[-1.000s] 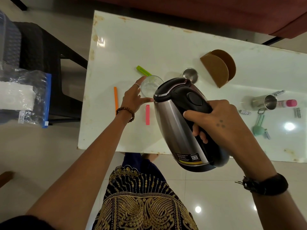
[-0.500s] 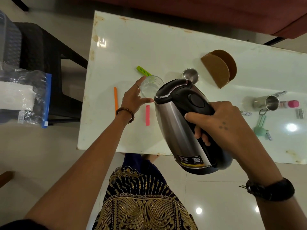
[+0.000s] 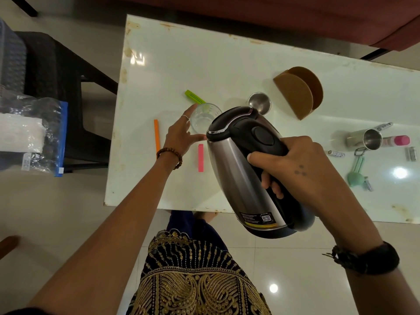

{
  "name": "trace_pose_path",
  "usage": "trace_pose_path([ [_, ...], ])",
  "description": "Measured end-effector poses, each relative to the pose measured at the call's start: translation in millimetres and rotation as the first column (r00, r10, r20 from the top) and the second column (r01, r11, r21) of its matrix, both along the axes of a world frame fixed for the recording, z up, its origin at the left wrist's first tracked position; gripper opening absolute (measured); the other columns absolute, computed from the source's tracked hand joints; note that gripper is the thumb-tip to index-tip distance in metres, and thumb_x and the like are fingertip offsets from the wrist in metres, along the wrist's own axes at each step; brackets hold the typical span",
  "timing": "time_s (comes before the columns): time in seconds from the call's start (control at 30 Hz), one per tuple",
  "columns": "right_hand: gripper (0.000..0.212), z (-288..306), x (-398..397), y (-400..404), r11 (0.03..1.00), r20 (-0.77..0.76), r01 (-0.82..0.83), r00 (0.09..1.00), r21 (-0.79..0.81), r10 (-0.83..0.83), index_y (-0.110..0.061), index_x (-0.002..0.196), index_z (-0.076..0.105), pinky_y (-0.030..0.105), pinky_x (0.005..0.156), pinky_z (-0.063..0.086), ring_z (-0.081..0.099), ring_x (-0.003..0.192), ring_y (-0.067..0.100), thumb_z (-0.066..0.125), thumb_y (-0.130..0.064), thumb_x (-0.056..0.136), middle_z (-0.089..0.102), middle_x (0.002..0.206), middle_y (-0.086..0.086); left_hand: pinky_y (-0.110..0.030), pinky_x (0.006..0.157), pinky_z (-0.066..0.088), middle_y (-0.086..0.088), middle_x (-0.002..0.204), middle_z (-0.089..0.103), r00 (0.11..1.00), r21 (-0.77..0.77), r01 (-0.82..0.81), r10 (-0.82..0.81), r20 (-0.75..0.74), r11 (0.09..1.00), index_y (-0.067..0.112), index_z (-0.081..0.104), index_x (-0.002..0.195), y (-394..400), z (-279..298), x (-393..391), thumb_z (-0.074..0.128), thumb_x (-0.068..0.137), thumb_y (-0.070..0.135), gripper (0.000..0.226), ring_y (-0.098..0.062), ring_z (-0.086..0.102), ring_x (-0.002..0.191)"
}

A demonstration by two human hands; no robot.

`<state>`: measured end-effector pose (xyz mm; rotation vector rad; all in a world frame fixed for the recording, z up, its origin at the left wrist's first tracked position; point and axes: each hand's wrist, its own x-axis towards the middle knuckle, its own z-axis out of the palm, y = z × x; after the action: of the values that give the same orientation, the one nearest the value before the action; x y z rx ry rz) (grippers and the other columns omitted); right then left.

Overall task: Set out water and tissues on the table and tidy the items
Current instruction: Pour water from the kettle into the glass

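Right hand [image 3: 302, 169] wraps the black handle of the steel kettle [image 3: 247, 171], which is held above the near table edge and tipped toward the clear glass [image 3: 204, 118]. Left hand [image 3: 179, 135] cups that glass from its left side, forefinger and thumb curved round the wall; the glass stands on the white table [image 3: 204, 64]. Around it lie a green clip [image 3: 194, 97], an orange stick [image 3: 156, 137] and a pink stick [image 3: 200, 158]. Farther right: a brown napkin holder [image 3: 297, 93], a steel cup [image 3: 259, 103], a steel mug [image 3: 364, 138] lying on its side. No tissues on the table; a plastic bag [image 3: 34, 137] sits off to the left.
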<state>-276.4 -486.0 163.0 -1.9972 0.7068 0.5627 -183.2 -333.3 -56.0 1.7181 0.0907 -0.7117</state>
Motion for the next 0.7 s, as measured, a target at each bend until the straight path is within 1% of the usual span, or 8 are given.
trace_pose_path([
  [0.1, 0.027, 0.1, 1.4, -0.3, 1.000, -0.007, -0.008, 1.000, 0.001, 0.008, -0.010, 0.051, 0.057, 0.011, 0.037, 0.043, 0.043, 0.027, 0.007, 0.062, -0.019, 0.076, 0.056, 0.035, 0.001, -0.036, 0.106, 0.040, -0.003, 0.142, 0.044, 1.000, 0.001, 0.001, -0.001, -0.001, 1.000, 0.022, 0.035, 0.139, -0.4, -0.2, 0.2, 0.074, 0.071, 0.004, 0.081, -0.025, 0.039, 0.133],
  [0.17, 0.028, 0.1, 2.2, -0.7, 1.000, -0.014, -0.008, 1.000, 0.004, 0.008, -0.010, 0.051, 0.057, 0.010, 0.036, 0.042, 0.042, 0.026, 0.007, 0.062, -0.019, 0.077, 0.055, 0.034, 0.000, -0.034, 0.104, 0.041, -0.002, 0.142, 0.044, 1.000, 0.003, 0.000, 0.000, -0.003, 1.000, 0.023, 0.035, 0.139, -0.4, 0.1, -0.1, 0.075, 0.071, 0.004, 0.081, -0.025, 0.040, 0.133],
  [0.27, 0.028, 0.6, 2.5, -0.7, 1.000, -0.018, -0.011, 1.000, 0.009, 0.012, -0.010, 0.051, 0.057, 0.010, 0.035, 0.041, 0.042, 0.026, 0.006, 0.062, -0.018, 0.077, 0.055, 0.034, 0.000, -0.035, 0.101, 0.043, -0.001, 0.139, 0.046, 1.000, -0.002, -0.002, 0.002, -0.005, 1.000, 0.024, 0.035, 0.139, -0.1, -0.3, -0.3, 0.075, 0.071, 0.005, 0.081, -0.024, 0.041, 0.131],
  [0.43, 0.023, 2.6, 2.4, -0.9, 1.000, -0.019, -0.019, 1.000, 0.013, 0.019, -0.010, 0.054, 0.058, 0.011, 0.036, 0.042, 0.042, 0.026, 0.006, 0.062, -0.019, 0.076, 0.057, 0.036, 0.001, -0.037, 0.104, 0.042, -0.003, 0.140, 0.045, 1.000, -0.007, -0.005, 0.005, -0.018, 1.000, 0.023, 0.035, 0.139, 0.2, -1.0, -0.7, 0.075, 0.070, 0.003, 0.082, -0.024, 0.040, 0.132],
  [0.7, 0.025, 7.9, 3.1, -2.3, 1.000, -0.034, -0.021, 0.999, 0.000, 0.021, -0.011, 0.054, 0.056, 0.010, 0.035, 0.041, 0.042, 0.026, 0.006, 0.062, -0.019, 0.076, 0.055, 0.035, 0.000, -0.042, 0.107, 0.039, -0.004, 0.143, 0.043, 1.000, -0.010, 0.003, -0.003, -0.020, 1.000, 0.024, 0.034, 0.140, 0.9, -0.1, -0.7, 0.076, 0.070, 0.007, 0.083, -0.026, 0.039, 0.133],
])
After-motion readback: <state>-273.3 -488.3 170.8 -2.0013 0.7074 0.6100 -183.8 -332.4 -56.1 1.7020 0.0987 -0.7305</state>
